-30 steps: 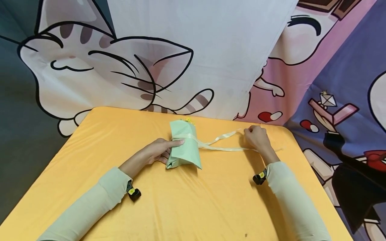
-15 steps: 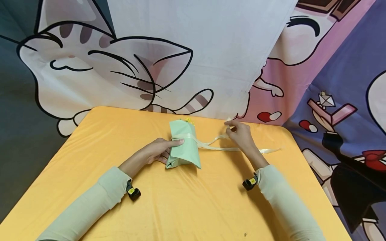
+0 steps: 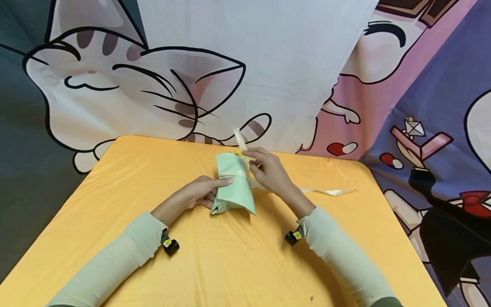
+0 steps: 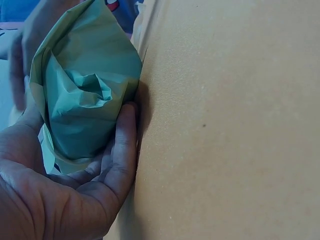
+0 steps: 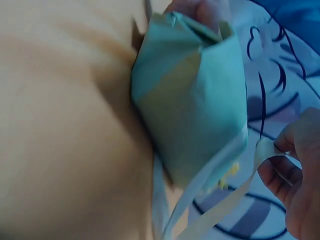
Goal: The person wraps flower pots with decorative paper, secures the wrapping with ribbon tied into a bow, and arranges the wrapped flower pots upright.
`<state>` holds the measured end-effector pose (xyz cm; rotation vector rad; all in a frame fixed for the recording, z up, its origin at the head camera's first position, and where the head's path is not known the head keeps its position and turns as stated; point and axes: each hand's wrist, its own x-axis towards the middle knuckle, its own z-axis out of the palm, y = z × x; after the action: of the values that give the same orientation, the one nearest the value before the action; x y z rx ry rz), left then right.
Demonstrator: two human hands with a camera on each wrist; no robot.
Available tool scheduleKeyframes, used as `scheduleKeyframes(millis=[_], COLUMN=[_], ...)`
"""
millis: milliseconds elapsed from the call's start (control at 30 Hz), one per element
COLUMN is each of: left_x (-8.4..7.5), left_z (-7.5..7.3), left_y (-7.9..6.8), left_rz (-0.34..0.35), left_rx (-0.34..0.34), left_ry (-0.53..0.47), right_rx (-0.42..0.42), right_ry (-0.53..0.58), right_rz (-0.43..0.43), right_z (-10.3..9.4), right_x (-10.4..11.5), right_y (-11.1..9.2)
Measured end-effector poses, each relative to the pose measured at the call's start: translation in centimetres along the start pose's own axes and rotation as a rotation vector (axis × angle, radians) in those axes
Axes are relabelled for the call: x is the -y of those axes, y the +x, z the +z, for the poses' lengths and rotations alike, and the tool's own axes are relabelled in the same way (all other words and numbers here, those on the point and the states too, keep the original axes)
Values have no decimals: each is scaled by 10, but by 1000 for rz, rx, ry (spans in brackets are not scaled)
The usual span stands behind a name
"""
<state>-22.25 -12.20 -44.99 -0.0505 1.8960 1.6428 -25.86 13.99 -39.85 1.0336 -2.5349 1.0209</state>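
Note:
A small bouquet wrapped in pale green paper point(image 3: 235, 194) lies on the table, yellow flowers point(image 3: 238, 151) just showing at its far end. My left hand point(image 3: 197, 192) grips it from the left, thumb on top and fingers underneath; the left wrist view shows the folded paper bottom point(image 4: 90, 95). A cream ribbon point(image 3: 233, 172) runs round the wrap. Above the bouquet's right side, my right hand point(image 3: 268, 170) pinches one ribbon end, which sticks up past the fingertips. In the right wrist view the pinched ribbon point(image 5: 220, 207) hangs in a curve. The other tail point(image 3: 333, 192) trails rightward on the cloth.
A yellow cloth point(image 3: 215, 264) covers the table. Behind it hangs a cat-print curtain point(image 3: 291, 64), with a pink and blue printed curtain point(image 3: 433, 140) to the right. Each wrist carries a small black camera point(image 3: 170, 246).
My right hand has travelled left from beyond the ribbon to the bouquet, bringing one ribbon end up and over. My left hand and the bouquet have stayed in place.

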Motion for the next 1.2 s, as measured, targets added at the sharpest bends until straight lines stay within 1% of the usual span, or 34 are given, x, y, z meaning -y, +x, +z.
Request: scheduleKeyframes(millis=[67, 233, 300, 367, 433, 533, 567, 633, 700, 767, 833, 867, 900, 933, 1000, 1067, 1100, 1133, 1200], left_x=[0, 2, 3, 4, 4, 5, 5, 5, 4, 3, 1, 0, -1, -2, -3, -3, -3, -3, -1], left_z=[0, 1, 1, 1, 1, 0, 0, -1, -1, -2, -2, -2, -2, -2, -2, -2, -2, -2, -3], left_y=[0, 1, 1, 1, 1, 1, 1, 1, 1, 0, 1, 1, 0, 1, 1, 1, 1, 1, 0], left_rz=[-7, -21, -25, -27, -23, -20, -19, -11, -8, -4, -1, -6, -8, -8, -4, 1, 5, 9, 3], left_rx=[1, 2, -2, -6, -10, -16, -17, -10, 2, 17, 26, 26, 28, 30, 32, 33, 33, 33, 31], left_ry=[-6, -14, -19, -27, -28, -33, -35, -32, -33, -27, -16, -16, -12, -10, -5, 0, 3, 5, 9], right_rx=[53, 229, 281, 316, 340, 357, 347, 281, 173, 66, 11, 10, 24, 60, 169, 285, 334, 376, 438], right_ry=[-25, -175, -233, -258, -271, -252, -241, -217, -162, -88, -2, 31, 43, 40, 28, 64, 111, 181, 357], right_rz=[-47, -138, -180, -199, -205, -178, -169, -143, -71, 41, 190, 273, 355, 436, 578, 690, 728, 760, 803], right_z=[7, 24, 30, 34, 37, 38, 37, 36, 33, 27, 20, 16, 12, 7, 1, -3, -2, -1, 4], right_x=[8, 22, 25, 28, 30, 32, 33, 33, 33, 33, 34, 33, 33, 33, 30, 27, 25, 22, 20], right_y=[7, 24, 29, 33, 35, 34, 33, 28, 19, 6, -9, -17, -24, -31, -42, -50, -52, -54, -55])
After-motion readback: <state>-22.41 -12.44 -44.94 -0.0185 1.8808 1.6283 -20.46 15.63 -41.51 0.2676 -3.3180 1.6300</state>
